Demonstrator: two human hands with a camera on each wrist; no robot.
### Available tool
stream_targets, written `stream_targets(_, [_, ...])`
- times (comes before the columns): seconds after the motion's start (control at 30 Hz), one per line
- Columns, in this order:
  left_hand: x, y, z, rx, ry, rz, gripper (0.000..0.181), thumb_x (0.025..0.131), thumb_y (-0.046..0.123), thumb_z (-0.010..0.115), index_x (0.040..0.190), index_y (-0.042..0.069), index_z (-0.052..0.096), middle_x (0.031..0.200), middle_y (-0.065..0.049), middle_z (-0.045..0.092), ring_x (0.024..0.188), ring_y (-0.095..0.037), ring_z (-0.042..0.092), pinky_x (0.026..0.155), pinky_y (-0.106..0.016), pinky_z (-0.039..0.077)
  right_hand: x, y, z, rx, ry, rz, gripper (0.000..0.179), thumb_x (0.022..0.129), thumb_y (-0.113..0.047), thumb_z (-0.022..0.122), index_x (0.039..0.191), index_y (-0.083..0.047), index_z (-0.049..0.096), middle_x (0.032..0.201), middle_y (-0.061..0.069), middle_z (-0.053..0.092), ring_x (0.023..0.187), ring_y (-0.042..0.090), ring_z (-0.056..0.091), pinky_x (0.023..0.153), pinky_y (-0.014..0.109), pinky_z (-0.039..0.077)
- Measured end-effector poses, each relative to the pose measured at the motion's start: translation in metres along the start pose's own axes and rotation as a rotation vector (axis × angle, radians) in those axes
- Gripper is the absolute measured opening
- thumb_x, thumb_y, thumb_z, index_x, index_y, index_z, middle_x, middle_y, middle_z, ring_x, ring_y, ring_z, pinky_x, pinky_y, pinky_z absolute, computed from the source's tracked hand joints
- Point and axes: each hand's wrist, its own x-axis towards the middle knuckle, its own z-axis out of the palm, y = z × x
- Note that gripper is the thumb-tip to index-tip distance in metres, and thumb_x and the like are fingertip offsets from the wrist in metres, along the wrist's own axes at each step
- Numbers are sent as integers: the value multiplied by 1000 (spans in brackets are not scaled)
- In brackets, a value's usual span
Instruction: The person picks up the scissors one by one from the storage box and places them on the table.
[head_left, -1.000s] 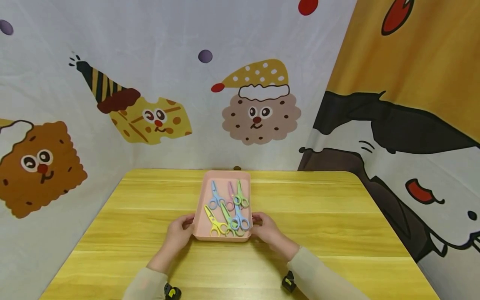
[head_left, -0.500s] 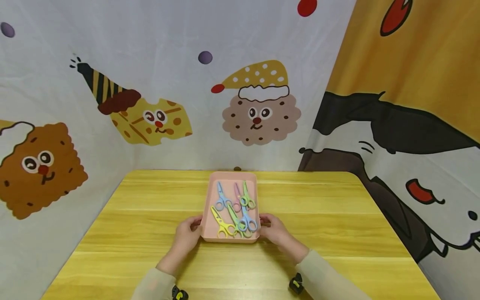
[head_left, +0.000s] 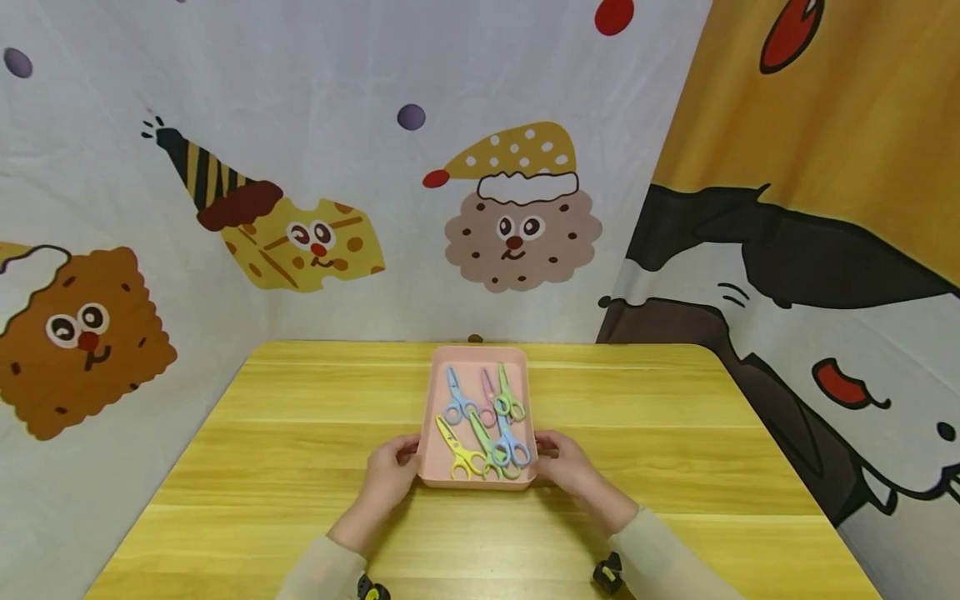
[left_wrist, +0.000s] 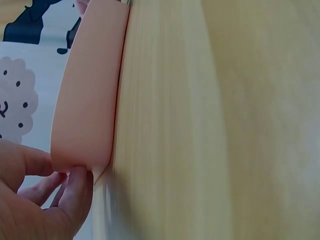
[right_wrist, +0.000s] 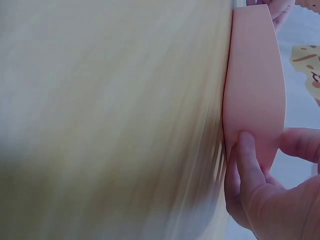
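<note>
A pink rectangular tray (head_left: 477,483) sits on the table, and several plastic scissors lie in it. Among them are yellow scissors (head_left: 447,432), blue scissors (head_left: 453,387), pink scissors (head_left: 487,383) and green scissors (head_left: 505,383), some overlapping. My left hand (head_left: 392,475) holds the tray's near left corner. On the opposite side, my right hand (head_left: 573,477) grips the near right corner. The left wrist view has the left fingers (left_wrist: 76,187) bent against the tray's wall (left_wrist: 90,90). In the right wrist view, the right thumb and fingers (right_wrist: 246,150) are on the tray's corner.
The wood-grain table (head_left: 645,417) extends on both sides of the tray. Behind it hangs a white cloth (head_left: 337,75) printed with cartoon food, and a yellow, black and white cartoon cloth (head_left: 825,133) is at the right. Black straps (head_left: 607,573) circle the wrists.
Both hands have moved the tray of scissors steadily to the right across the table. Their hold on its two near corners looks the same, and the scissors keep their places inside.
</note>
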Motion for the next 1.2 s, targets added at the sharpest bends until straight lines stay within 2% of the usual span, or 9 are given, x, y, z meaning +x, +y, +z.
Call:
stream_targets(0.27, [-2,4,8,-31,2,-20,31,86,-4,59,116,-7,62,110,-20,65,96,-25,62,81,-31,55,-4,2,-11,-7,2,-22,54,74,5,66,126,9,52,117,22,58,102,29,57,75,32,55])
stream_targets(0.43, [-2,3,12,-31,-9,-21,31,86,-3,58,117,-6,62,109,-18,66,97,-24,62,83,-33,55,-3,3,-15,3,-4,-15,54,75,6,64,127,9,51,119,24,56,103,31,56,74,33,56])
stream_targets(0.6, [-2,3,15,-31,-15,-20,31,85,-3,59,116,-6,62,109,-17,66,97,-24,62,82,-32,55,-1,4,-18,-14,13,0,54,73,6,65,125,7,53,117,21,58,100,28,57,73,32,56])
stream_targets(0.93, [-2,5,13,-16,-14,-28,33,85,-2,59,118,-6,61,110,-19,65,96,-24,62,82,-32,55,-1,3,-17,30,18,-26,54,74,7,64,126,12,51,116,25,57,101,30,58,73,34,57])
stream_targets(1.2, [-2,6,15,-7,-5,-22,32,85,-3,60,117,-6,62,108,-19,66,95,-24,62,81,-32,55,-5,0,-15,8,34,-16,54,72,9,62,125,11,52,115,25,57,102,32,57,72,33,56])
